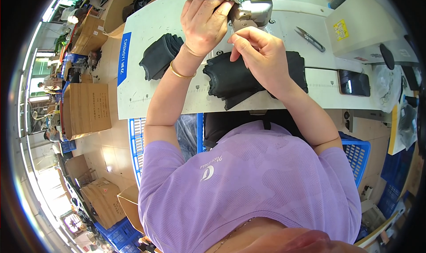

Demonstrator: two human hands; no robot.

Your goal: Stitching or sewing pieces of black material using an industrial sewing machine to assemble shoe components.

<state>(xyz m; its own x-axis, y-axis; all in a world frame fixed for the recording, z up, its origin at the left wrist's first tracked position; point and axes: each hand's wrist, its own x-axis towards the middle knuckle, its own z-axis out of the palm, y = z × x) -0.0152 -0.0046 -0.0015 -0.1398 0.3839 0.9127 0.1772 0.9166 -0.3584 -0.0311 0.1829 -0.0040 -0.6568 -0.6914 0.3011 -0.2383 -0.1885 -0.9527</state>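
Note:
My left hand (204,22), with a gold bangle on its wrist, is raised at the left side of the sewing machine head (252,14). Its fingers are curled and closed close to the needle area; whatever they grip is hidden. Lower and to the right, my right hand (262,53) hovers over a stack of black fabric pieces (230,81). Thumb and forefinger are pinched together there, on something too small to make out. A second, smaller pile of black fabric (160,57) lies left of my left forearm.
Thread snips (310,39) lie right of the machine head on the white sewing table (177,95). Farther right is a black phone (354,82). Blue plastic crates (357,157) stand below the table edge. Cardboard boxes (88,110) fill the floor at left.

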